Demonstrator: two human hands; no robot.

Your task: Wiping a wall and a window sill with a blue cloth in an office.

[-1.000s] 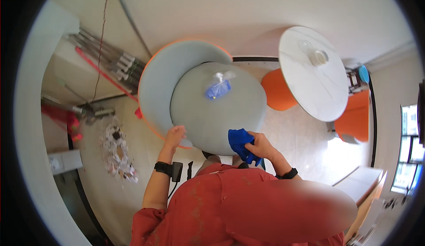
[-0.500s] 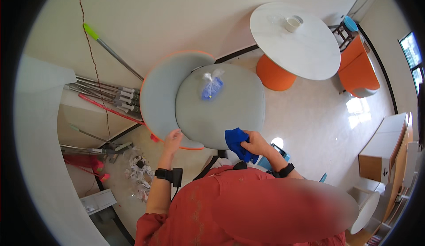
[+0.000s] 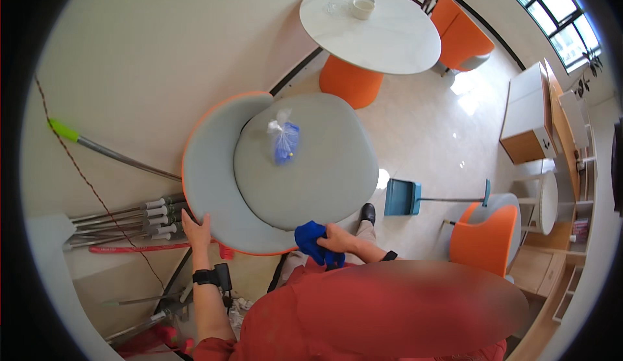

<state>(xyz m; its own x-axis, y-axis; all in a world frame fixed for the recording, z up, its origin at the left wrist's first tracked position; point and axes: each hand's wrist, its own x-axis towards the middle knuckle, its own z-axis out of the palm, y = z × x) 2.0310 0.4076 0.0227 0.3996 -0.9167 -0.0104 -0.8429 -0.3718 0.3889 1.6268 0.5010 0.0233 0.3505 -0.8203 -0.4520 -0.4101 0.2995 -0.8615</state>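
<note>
A grey armchair (image 3: pixel 305 186) with orange piping stands in front of me. My left hand (image 3: pixel 196 231) is at the outer rim of its curved backrest, thumb and fingers on either side of the edge. A bunched blue cloth (image 3: pixel 310 239) hangs in my right hand (image 3: pixel 339 239), whose fingers are closed round it, close to the front of the chair and my body. On the seat lies a knotted clear plastic bag (image 3: pixel 284 143) with something blue inside; neither hand touches it.
Several metal mop poles (image 3: pixel 130 221) lean by the wall at left, beside a green-ended pole (image 3: pixel 120 153). A blue dustpan (image 3: pixel 403 197) sits on the floor at right, near an orange chair (image 3: pixel 483 237). A round white table (image 3: pixel 383 36) stands beyond the armchair.
My left hand has gone from above the chair's near edge to its backrest rim. The blue cloth stays in my right hand. The view has turned and shifted, bringing the whole dustpan into sight.
</note>
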